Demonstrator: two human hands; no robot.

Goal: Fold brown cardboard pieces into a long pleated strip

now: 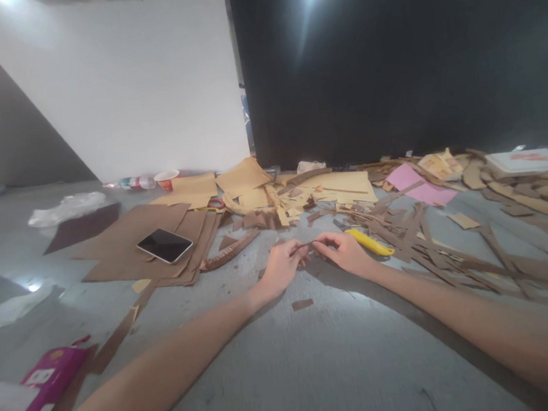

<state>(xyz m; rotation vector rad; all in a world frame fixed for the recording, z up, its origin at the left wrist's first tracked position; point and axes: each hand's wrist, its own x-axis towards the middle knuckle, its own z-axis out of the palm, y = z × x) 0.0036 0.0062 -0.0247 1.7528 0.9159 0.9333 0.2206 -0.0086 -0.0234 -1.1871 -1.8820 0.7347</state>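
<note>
The left hand [284,262] and right hand [342,250] each pinch an end of a thin brown strip [311,244] above the tabletop [279,360], seemingly to steady it between them. A yellow-handled tool [369,241] lies at three o'clock of the right hand, likely for easy reach; at ten o'clock of the left, a phone [165,245] rests on brown sheets [122,242], perhaps just set aside.

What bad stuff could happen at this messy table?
The thin brown paper strip pinched between the left hand and right hand might tear. The long yellow-handled tool lies beside the right hand, so it could get bumped. The flat black-screened phone rests on stacked brown paper sheets and could slide if they're pulled.
</note>
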